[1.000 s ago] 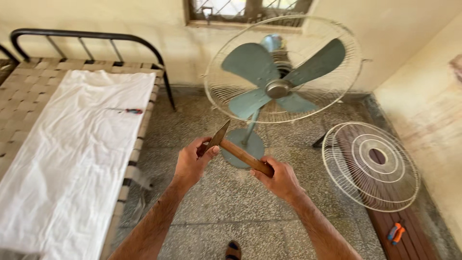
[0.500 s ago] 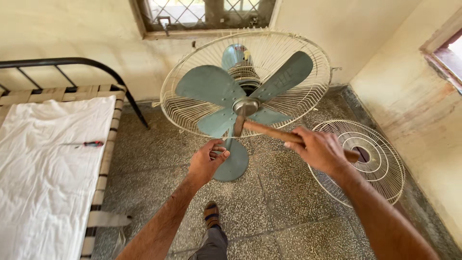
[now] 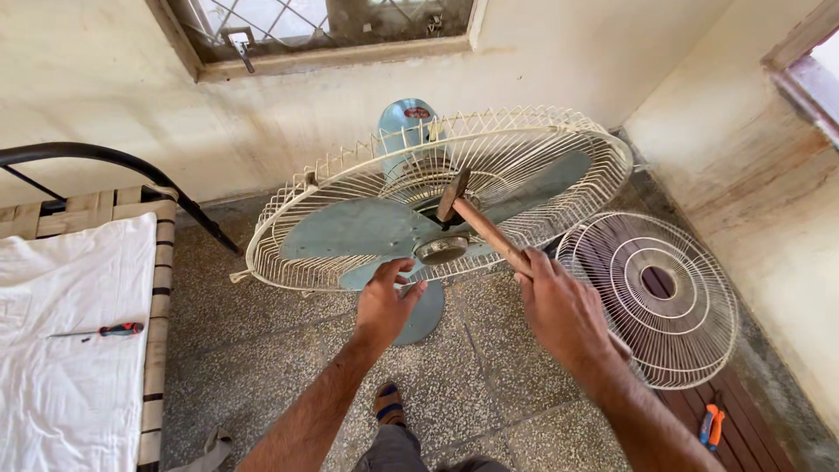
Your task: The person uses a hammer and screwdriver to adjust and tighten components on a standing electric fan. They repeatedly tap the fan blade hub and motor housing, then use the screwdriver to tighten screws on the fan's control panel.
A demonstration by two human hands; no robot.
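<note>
A pedestal fan [image 3: 367, 229] with pale blue blades stands before me, its rear wire guard [image 3: 559, 144] around the blades and no front guard on it. My right hand [image 3: 564, 310] grips the wooden handle of a hammer [image 3: 476, 223]; the metal head rests just above the blade hub [image 3: 441, 250]. My left hand [image 3: 389, 301] has its fingers spread on the lower blade, right beside the hub.
The loose front wire guard [image 3: 651, 297] leans at the right by the wall. A cot [image 3: 162, 262] with a white sheet at the left carries a red-handled screwdriver [image 3: 109, 330]. Orange-handled pliers [image 3: 710, 426] lie on a wooden plank, bottom right. My sandalled foot [image 3: 389, 404] is below.
I have come closer to the fan. The hammer has swung from pointing left to its head at the hub. My left hand went from below the hub to the lower blade.
</note>
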